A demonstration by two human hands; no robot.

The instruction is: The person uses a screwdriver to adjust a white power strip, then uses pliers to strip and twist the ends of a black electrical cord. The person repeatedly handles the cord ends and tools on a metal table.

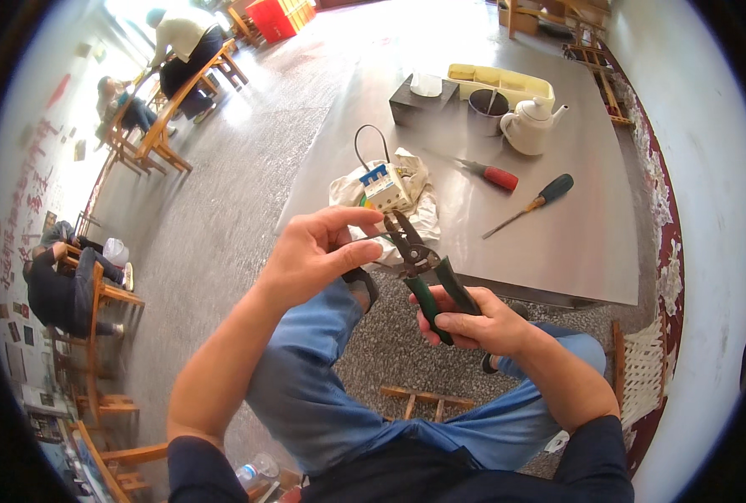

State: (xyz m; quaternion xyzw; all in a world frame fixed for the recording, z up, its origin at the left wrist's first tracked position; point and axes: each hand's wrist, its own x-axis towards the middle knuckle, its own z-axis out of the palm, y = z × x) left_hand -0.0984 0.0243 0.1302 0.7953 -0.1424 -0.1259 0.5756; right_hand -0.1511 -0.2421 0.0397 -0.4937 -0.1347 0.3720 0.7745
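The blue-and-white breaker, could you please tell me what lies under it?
Crumpled white cloth shows beneath it, on the grey table; the spot directly under the breaker is covered.

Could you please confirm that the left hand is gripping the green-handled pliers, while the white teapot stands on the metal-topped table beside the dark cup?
Not quite: the head view shows the right hand gripping the green-handled pliers. The white teapot does stand on the metal-topped table beside the dark cup.

On the table (587,243), a screwdriver (556,189) lies right of the circuit breaker (385,193) and before the teapot (530,130)
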